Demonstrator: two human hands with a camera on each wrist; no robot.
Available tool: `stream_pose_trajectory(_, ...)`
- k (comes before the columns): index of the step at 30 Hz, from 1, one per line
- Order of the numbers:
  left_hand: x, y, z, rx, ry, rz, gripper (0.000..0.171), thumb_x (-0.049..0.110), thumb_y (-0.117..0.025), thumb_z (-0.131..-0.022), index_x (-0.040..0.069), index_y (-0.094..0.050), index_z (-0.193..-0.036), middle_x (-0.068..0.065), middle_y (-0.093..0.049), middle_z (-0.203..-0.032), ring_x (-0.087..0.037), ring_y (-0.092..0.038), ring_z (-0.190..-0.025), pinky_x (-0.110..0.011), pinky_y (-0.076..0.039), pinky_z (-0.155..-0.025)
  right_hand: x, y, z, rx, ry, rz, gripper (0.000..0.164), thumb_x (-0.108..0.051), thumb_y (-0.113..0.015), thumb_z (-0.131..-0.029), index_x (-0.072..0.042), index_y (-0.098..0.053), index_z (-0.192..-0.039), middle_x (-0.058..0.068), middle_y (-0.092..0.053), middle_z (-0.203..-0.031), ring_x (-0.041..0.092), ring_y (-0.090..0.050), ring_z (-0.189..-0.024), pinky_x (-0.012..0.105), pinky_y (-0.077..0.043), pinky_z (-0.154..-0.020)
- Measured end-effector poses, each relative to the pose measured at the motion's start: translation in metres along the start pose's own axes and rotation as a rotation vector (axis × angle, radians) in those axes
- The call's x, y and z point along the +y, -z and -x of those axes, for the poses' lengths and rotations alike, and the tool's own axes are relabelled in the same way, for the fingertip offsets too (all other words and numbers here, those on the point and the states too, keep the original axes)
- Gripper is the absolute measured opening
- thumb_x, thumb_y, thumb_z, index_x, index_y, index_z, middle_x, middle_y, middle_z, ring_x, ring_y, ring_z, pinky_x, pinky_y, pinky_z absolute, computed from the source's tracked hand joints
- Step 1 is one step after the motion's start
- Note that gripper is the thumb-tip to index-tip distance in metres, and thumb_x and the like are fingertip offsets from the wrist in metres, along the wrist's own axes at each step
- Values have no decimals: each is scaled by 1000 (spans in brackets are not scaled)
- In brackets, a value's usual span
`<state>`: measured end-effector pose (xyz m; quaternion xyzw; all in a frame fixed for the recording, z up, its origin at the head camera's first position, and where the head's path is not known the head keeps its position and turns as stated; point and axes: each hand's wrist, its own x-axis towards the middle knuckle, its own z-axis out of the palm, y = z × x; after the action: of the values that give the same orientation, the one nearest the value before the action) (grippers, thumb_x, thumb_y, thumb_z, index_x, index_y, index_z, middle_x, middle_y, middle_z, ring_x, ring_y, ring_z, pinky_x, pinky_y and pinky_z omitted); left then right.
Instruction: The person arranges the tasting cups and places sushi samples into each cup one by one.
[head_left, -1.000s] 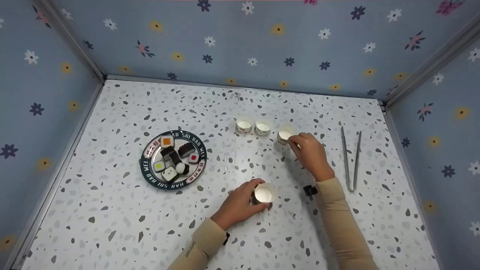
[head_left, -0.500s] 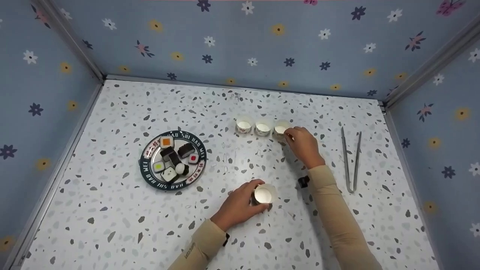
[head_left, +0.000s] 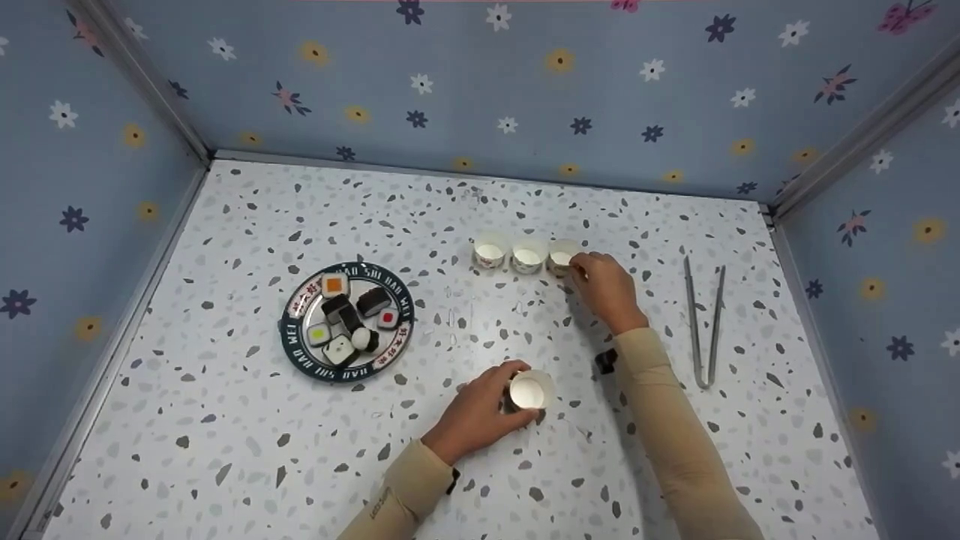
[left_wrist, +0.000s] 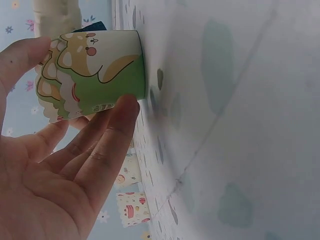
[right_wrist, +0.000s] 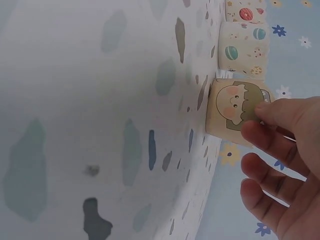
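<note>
My left hand (head_left: 476, 416) holds a nested stack of paper baking cups (head_left: 529, 391) at the front middle, thumb on one side and fingers on the other. In the left wrist view the outer baking cup (left_wrist: 115, 65) is green and white with a cartoon dog, and scalloped rims overlap at its top. My right hand (head_left: 606, 291) pinches the rim of a beige paper cup with a cartoon face (right_wrist: 232, 107) between thumb and index finger. That cup stands upright on the table, at the right end of a row beside two more patterned paper cups, the middle one (head_left: 527, 259) and the left one (head_left: 489, 255).
On the left, a dark-rimmed round plate (head_left: 296, 352) bears several toy-like sushi pieces (head_left: 349, 315). Metal tongs (head_left: 696, 352) lie spread on the right side of the speckled table (head_left: 225, 420). Flower-patterned walls (head_left: 480, 90) enclose the back and both sides.
My right hand has shifted its paper cup left, close beside the middle cup, completing a tighter row. My left hand and its stack have stayed in place.
</note>
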<state>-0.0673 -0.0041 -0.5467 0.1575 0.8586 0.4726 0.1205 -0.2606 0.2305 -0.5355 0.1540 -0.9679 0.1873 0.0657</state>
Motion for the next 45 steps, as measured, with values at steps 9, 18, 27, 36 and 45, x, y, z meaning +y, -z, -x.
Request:
stream_pose_trajectory(9,1,-1,0,4,-9,9,64,44,-75,-88,24,-49,-143,-1,-60,-126,-14,-59,-104,-41,-48,-88,-6,15,18,93,48,27,22,-7,-71,-93,-5,-70,-115,11,-67,-87,27,-62,-75,42,-52,-59)
stream_pose_trajectory(18,3,0,1,-3,17,6,66,44,-75,-87,23,-49,-143,-1,-60,-125,-12,-58,-102,-47,-45,-91,-19,40,57,153,145,45,17,-9,-72,-92,-7,-72,-110,8,-68,-88,27,-62,-76,42,-52,-59)
stream_pose_trajectory(27,1,0,1,-10,17,20,64,43,-74,-88,22,-50,-143,-1,-59,-128,-12,-58,-101,-43,-46,-90,-44,53,102,198,291,64,17,-5,-79,-86,-8,-74,-101,4,-64,-83,24,-58,-70,36,-51,-56)
stream_pose_trajectory(36,1,0,1,-2,-2,25,63,41,-74,-89,21,-50,-143,-2,-60,-126,-16,-60,-99,-39,-49,-86,-61,50,134,114,466,-18,22,-9,-81,-84,-12,-74,-105,-1,-65,-86,18,-58,-73,33,-51,-60)
stream_pose_trajectory(45,1,-2,0,16,-4,-1,63,39,-74,-88,21,-49,-143,-3,-60,-126,-14,-59,-100,-38,-49,-86,-73,46,151,34,507,-31,26,-8,-85,-79,-12,-74,-103,-4,-63,-80,13,-56,-68,31,-50,-58)
